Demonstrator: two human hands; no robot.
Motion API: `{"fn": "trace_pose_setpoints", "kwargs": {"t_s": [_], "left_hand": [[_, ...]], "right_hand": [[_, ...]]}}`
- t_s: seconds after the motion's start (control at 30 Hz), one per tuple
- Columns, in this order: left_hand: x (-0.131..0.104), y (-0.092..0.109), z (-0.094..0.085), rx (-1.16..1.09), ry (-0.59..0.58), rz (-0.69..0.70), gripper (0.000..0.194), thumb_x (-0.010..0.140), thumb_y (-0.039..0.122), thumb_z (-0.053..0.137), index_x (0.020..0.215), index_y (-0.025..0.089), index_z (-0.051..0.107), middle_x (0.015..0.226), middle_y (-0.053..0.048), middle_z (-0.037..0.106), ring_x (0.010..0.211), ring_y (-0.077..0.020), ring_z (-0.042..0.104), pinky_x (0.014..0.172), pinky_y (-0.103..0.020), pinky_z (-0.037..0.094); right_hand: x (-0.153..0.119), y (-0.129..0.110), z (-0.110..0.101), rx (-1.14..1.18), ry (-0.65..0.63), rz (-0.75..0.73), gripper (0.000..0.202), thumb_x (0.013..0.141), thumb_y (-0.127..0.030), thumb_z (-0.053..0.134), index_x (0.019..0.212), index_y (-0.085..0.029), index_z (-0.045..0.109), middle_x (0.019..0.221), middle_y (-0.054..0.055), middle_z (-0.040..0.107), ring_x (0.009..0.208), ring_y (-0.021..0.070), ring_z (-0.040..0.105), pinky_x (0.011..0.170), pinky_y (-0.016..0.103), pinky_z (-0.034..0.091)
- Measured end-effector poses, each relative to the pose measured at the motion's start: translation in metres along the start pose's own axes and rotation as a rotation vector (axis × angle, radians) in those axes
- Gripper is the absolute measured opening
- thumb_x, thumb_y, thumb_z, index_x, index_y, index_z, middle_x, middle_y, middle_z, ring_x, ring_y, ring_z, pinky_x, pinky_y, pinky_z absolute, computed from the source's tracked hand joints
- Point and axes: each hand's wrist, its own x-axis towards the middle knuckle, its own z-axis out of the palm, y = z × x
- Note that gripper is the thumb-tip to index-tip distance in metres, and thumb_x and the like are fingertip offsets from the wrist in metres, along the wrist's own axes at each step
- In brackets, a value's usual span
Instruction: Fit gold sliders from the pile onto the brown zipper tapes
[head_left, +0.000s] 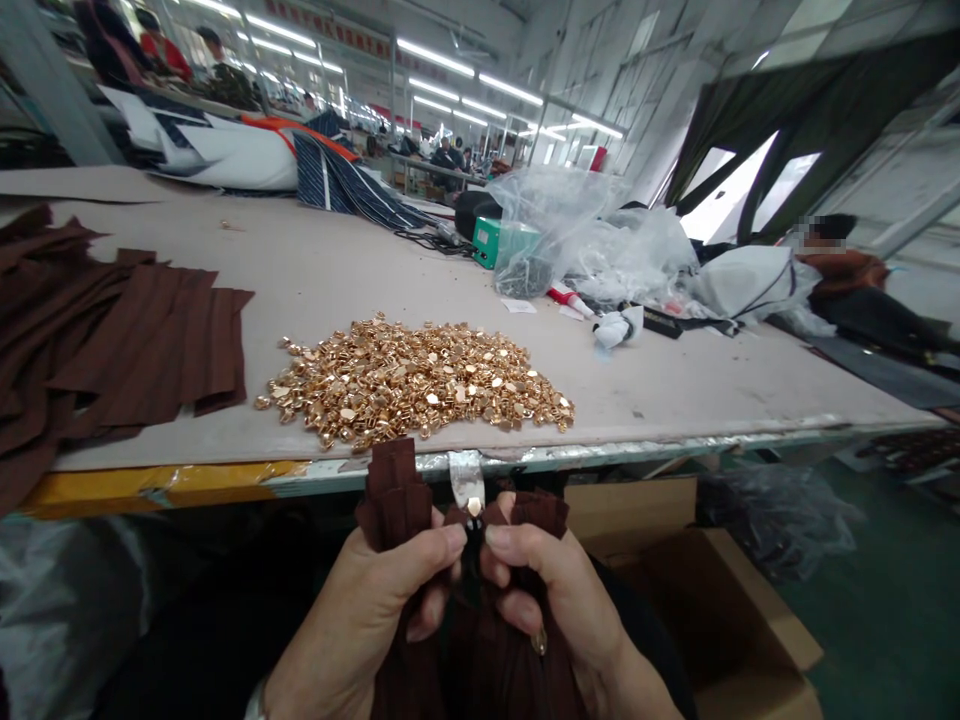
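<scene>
My left hand (382, 580) is closed on a bunch of brown zipper strips (397, 495), thumb pressed on a strip end. Beside it, my right hand (551, 580) grips more brown strips (538, 510) the same way. Between the two thumbs a small gold piece (474, 507) sits at a metal holder (466, 475) fixed to the table's front edge. Another gold piece (538, 642) shows below my right fingers. Just beyond my hands lies a heap of gold zipper sliders (420, 380). The strips' lower ends hang over my lap.
Brown strips (150, 340) are piled on the table (712, 390) at left. Behind the heap are a green box (495, 243), plastic bags (600, 240) and dark striped fabric (337, 175). An open cardboard box (735, 590) stands below right. A person (847, 270) is at far right.
</scene>
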Motion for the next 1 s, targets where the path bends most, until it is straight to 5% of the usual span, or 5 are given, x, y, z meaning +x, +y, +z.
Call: {"fn": "trace_pose_setpoints", "kwargs": {"t_s": [0.7,1.0], "left_hand": [[0.006,0.0,0.007,0.032,0.065,0.014,0.018,0.064,0.027,0.074,0.059,0.014,0.062,0.052,0.002,0.06,0.04,-0.005,0.042,0.036,-0.014,0.028],[0.01,0.001,0.006,0.082,0.097,0.094,0.021,0.064,0.03,0.077,0.061,0.015,0.062,0.051,0.003,0.06,0.039,-0.0047,0.044,0.037,-0.014,0.029]], "right_hand": [[0.006,-0.001,0.005,0.03,-0.033,-0.019,0.025,0.07,-0.028,0.067,0.057,-0.013,0.052,0.05,-0.004,0.051,0.031,0.0009,0.032,0.03,0.014,0.02],[0.011,0.005,0.01,0.04,0.056,-0.073,0.029,0.07,-0.032,0.069,0.054,-0.015,0.051,0.044,-0.006,0.046,0.029,0.0021,0.032,0.03,0.014,0.02]]}}
